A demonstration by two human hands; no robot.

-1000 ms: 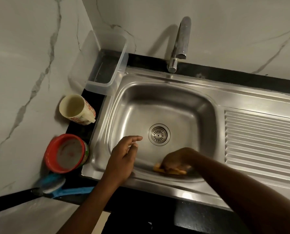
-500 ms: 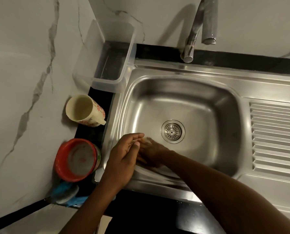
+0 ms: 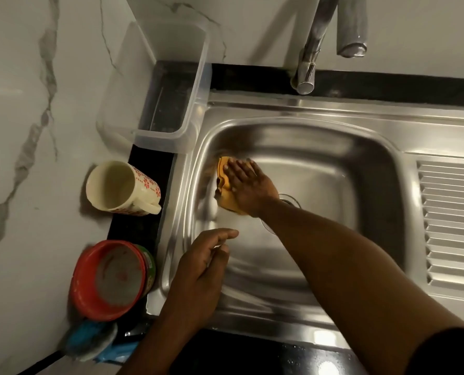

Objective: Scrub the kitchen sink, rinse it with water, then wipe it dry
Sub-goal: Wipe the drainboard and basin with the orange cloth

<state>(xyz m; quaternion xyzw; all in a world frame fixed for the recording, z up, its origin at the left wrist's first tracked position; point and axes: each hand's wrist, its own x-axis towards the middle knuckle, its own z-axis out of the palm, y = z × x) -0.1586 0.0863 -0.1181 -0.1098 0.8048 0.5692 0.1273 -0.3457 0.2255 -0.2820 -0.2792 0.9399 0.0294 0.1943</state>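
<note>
While flat right hand point(image 3: 248, 189) presses orange cloth point(image 3: 222, 171) on sink point(image 3: 333, 163) wall, left hand point(image 3: 198, 274) relaxed

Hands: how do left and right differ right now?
The right hand presses an orange cloth against the left side of the sink; the left hand holds nothing. Right fingers are straight, left fingers loosely curled. Right reaches deep; left sits near the front rim. Both are bare.

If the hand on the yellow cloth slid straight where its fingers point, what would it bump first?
Probably the sink's left wall, just beyond the yellow cloth under the right hand; depth is unclear.
</note>
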